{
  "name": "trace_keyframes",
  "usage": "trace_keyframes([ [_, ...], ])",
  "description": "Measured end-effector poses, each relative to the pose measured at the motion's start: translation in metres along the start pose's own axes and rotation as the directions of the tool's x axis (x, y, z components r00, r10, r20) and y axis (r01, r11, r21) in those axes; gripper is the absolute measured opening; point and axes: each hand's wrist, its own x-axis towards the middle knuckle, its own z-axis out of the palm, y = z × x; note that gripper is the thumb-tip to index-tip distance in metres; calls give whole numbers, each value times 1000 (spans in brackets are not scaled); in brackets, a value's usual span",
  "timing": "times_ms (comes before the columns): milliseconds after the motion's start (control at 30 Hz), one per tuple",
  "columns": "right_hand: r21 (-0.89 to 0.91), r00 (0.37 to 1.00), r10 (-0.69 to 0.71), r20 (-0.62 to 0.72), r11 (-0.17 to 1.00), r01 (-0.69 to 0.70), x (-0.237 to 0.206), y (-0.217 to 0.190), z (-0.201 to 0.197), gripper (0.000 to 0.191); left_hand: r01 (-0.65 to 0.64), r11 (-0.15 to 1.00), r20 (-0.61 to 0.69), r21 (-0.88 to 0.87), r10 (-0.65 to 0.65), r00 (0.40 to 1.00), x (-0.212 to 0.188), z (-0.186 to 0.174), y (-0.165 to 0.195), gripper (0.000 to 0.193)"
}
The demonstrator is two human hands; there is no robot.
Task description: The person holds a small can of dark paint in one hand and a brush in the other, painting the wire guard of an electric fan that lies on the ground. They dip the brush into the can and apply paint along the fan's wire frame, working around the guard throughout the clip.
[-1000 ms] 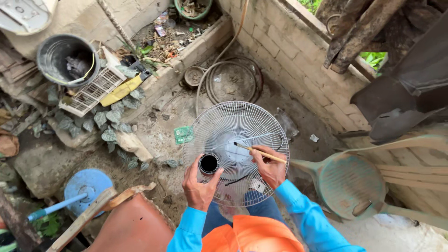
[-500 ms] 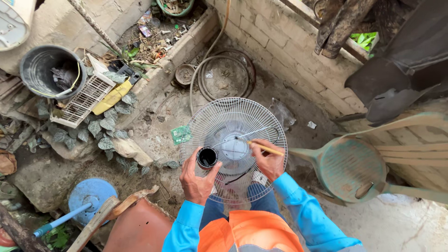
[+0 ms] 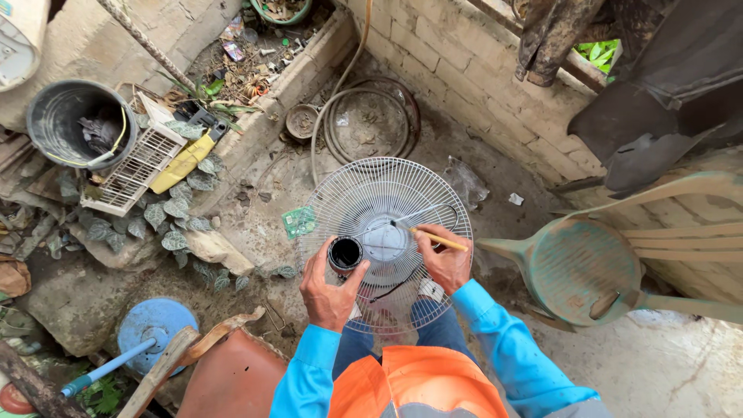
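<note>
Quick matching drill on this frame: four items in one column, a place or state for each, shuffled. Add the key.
Items:
1. small black can
2. thin brush
3. wire fan guard
4. green plastic chair

Places or states:
A. tipped on its side, at the person's right
B. held in the left hand
C. lying flat across the person's knees
D. held in the right hand, tip over the guard's hub

Pairs: 1-B, 2-D, 3-C, 4-A

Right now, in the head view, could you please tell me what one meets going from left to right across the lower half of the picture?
Blue fan base → left hand → small dark tin → round hub of the white fan grille → right hand holding a thin brush → green plastic chair.
</note>
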Motion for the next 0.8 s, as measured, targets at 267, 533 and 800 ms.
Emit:
trace_keyframes([
  [267, -63, 997, -40, 69, 997, 45, 0, -7, 5, 17, -3, 1000, 49, -6, 3, 999, 6, 20, -4, 73],
  [533, -155, 987, -157, -14, 976, 153, 12, -6, -9, 15, -30, 1000, 72, -4, 31, 997, 16, 30, -8, 74],
  [800, -13, 997, -17, 81, 1000, 18, 4, -5, 7, 17, -27, 999, 57, -24, 28, 998, 21, 30, -4, 73],
])
